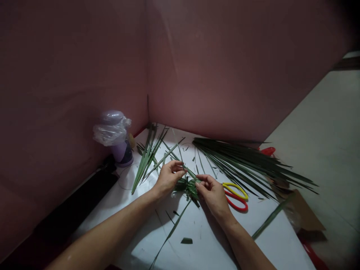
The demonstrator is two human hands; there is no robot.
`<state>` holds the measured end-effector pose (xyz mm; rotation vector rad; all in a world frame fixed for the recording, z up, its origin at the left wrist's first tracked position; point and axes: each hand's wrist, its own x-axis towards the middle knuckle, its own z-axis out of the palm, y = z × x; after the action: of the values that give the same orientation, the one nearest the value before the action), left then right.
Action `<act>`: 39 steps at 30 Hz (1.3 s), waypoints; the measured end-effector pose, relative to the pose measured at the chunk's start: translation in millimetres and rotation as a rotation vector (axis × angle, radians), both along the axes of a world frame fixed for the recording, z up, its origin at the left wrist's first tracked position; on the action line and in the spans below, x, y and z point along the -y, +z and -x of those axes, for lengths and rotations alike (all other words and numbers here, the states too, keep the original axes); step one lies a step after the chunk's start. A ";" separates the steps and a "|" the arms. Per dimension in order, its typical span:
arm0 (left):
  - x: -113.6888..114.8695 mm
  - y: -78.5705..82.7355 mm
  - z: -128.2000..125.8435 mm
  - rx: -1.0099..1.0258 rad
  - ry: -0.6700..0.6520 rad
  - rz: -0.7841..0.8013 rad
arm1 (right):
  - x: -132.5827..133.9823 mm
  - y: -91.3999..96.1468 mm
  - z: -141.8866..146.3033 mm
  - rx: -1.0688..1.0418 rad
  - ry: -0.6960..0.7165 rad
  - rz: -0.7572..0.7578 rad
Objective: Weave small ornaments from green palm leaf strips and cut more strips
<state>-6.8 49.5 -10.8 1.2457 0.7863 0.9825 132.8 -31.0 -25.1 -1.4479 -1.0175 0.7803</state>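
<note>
A white tabletop is shown, with two hands near each other but apart at its middle. A bunched green leaf piece is gripped there by the right hand; a thin green leaf strip appears pinched by the left hand. The strip is best kept taut, the bunch steady. Around them are seen a fan of long dark-green blades, a purple plastic-wrapped bottle, yellow-and-red-handled scissors, which could be knocked by the right hand, and leaf scraps.
</note>
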 end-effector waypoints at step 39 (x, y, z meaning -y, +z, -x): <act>26.1 6.2 -6.2 -0.012 -0.109 0.263 | 14.5 21.1 1.4 0.701 0.072 -0.545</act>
<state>-0.6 23.4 -4.6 1.0551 0.8199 0.7575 131.4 -45.5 -3.9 -1.2100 -1.6624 -0.0081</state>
